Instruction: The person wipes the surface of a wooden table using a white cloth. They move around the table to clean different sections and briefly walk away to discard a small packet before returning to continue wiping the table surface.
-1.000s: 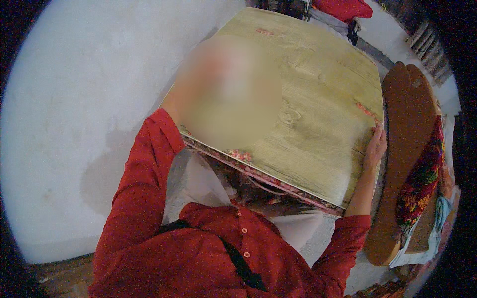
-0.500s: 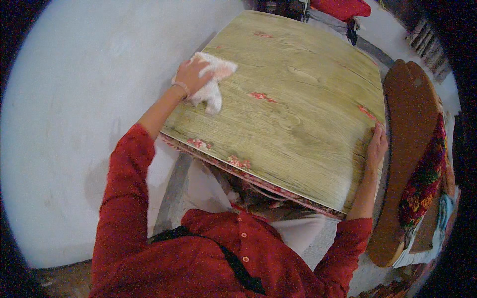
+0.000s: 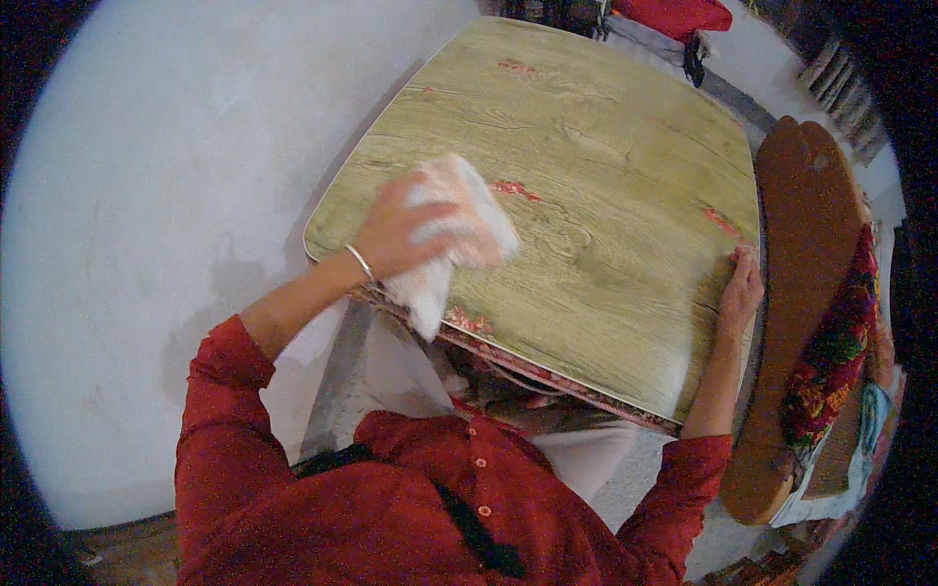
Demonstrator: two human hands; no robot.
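A fluffy white cloth (image 3: 459, 220) with a pale pink patch lies on the wood-patterned tabletop (image 3: 596, 254), near its left front corner. My left hand (image 3: 403, 230) grips the cloth from above, its fingers partly blurred by motion. One end of the cloth droops over the front edge. At the right edge of the tabletop, my right hand (image 3: 744, 285) curls its fingers over the rim; the thumb is hard to make out. Small red flower prints dot the greenish-brown surface.
A white wall (image 3: 176, 225) stands close along the left side. To the right is a brown padded seat (image 3: 796, 254) with a colourful patterned cloth (image 3: 838, 361) and a light blue cloth (image 3: 873, 420) on it. A red item (image 3: 674, 15) sits beyond the far edge.
My left hand has drawn the white cloth from the left edge toward me and to the right, to the front of the tabletop. My right hand stays on the right edge.
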